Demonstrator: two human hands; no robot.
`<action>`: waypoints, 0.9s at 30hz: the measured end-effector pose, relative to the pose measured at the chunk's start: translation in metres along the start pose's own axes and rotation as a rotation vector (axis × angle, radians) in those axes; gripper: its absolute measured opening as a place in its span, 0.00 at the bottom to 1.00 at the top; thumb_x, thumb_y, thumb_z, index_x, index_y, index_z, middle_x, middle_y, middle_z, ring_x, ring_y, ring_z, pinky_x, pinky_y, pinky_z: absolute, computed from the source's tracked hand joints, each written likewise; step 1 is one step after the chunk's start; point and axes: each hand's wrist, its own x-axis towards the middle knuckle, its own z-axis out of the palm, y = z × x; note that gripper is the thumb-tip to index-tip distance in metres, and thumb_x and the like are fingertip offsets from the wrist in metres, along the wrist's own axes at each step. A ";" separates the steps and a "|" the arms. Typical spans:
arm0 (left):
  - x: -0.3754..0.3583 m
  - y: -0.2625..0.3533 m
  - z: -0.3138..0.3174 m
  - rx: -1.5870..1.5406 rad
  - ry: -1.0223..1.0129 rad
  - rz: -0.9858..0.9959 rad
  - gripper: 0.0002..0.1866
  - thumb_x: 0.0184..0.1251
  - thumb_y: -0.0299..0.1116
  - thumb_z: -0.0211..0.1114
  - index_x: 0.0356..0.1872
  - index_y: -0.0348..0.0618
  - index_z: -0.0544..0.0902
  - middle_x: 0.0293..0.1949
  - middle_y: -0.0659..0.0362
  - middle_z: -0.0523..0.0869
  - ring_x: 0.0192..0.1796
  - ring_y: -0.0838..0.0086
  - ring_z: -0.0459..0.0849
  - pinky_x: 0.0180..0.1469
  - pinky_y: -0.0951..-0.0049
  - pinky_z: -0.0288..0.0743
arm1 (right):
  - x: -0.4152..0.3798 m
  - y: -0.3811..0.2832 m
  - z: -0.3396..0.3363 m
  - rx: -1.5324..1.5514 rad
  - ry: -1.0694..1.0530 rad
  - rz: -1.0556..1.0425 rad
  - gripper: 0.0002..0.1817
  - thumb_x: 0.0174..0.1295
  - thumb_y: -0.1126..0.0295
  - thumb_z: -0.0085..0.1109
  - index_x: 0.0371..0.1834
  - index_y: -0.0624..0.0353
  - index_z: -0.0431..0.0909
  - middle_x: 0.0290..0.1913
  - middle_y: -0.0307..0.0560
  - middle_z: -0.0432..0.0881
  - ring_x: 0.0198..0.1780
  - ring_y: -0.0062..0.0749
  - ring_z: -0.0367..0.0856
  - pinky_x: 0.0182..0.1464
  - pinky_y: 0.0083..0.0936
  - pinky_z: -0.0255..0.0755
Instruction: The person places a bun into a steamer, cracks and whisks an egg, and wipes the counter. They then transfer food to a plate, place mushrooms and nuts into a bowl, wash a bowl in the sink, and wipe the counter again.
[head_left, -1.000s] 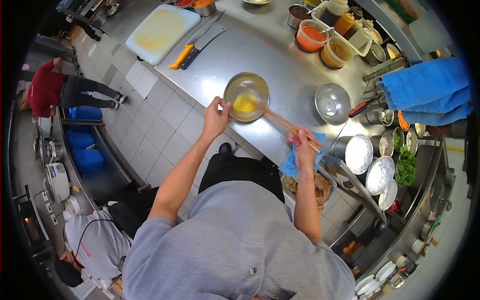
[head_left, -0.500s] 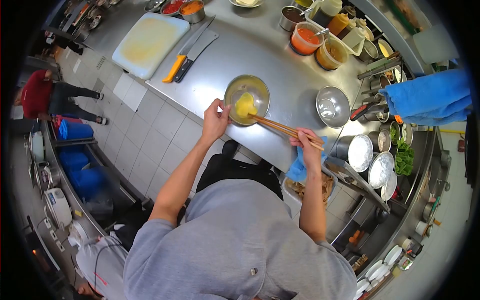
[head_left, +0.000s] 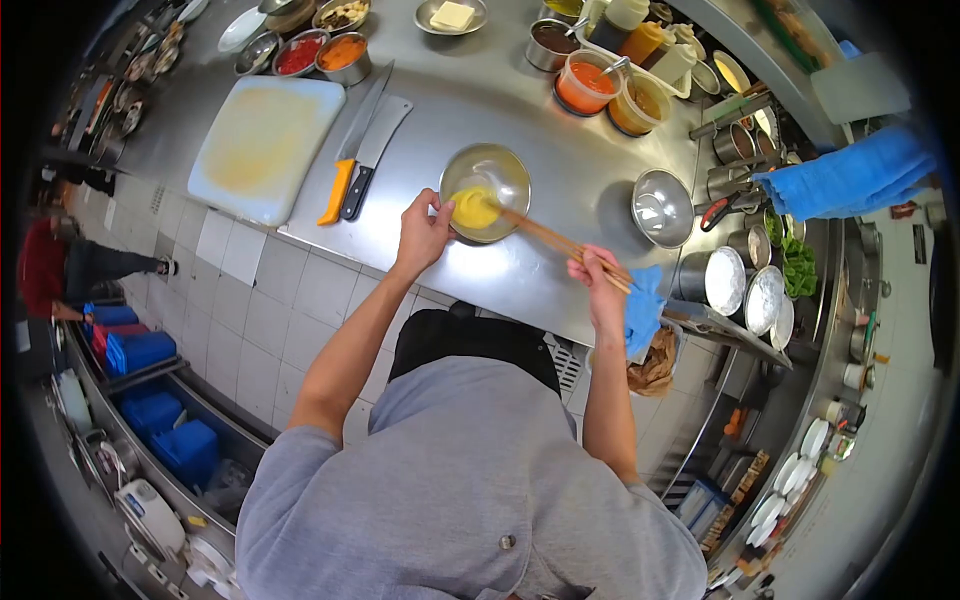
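Observation:
A metal bowl [head_left: 508, 170] sits near the front edge of the steel counter, with yellow beaten egg [head_left: 473, 207] pooled at its lower left. My left hand [head_left: 424, 232] grips the bowl's left rim between thumb and fingers. In my right hand [head_left: 598, 275] is a pair of wooden chopsticks [head_left: 548, 236], closed in the fingers near their upper ends. Their tips reach into the egg and are blurred. A blue cloth [head_left: 643, 308] hangs at the counter edge beside my right wrist.
A cutting board [head_left: 262, 145], a yellow-handled knife [head_left: 340, 190] and a black-handled cleaver [head_left: 358, 190] lie to the left. Sauce tubs [head_left: 585, 82] stand behind. An empty metal bowl [head_left: 662, 207] is at the right. A person in red [head_left: 42, 265] stands far left.
The chopsticks have moved in the bowl and their tips now blur. The egg looks more mixed and frothy. The whole view has shifted, showing more of the counter's back.

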 end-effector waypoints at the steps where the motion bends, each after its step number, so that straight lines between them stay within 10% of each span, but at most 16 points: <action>1: 0.004 -0.001 -0.001 -0.020 -0.003 -0.006 0.12 0.74 0.33 0.61 0.34 0.40 0.68 0.24 0.55 0.82 0.25 0.75 0.86 0.23 0.77 0.78 | 0.000 -0.001 0.005 -0.050 -0.025 0.029 0.13 0.70 0.69 0.58 0.48 0.70 0.79 0.38 0.52 0.84 0.34 0.31 0.87 0.38 0.21 0.83; 27: 0.032 0.003 -0.007 0.056 -0.071 0.049 0.13 0.74 0.35 0.61 0.33 0.39 0.68 0.24 0.54 0.84 0.24 0.75 0.85 0.24 0.77 0.78 | -0.013 -0.004 0.035 -0.041 0.120 -0.056 0.12 0.71 0.69 0.57 0.48 0.69 0.80 0.39 0.52 0.85 0.35 0.30 0.87 0.38 0.22 0.83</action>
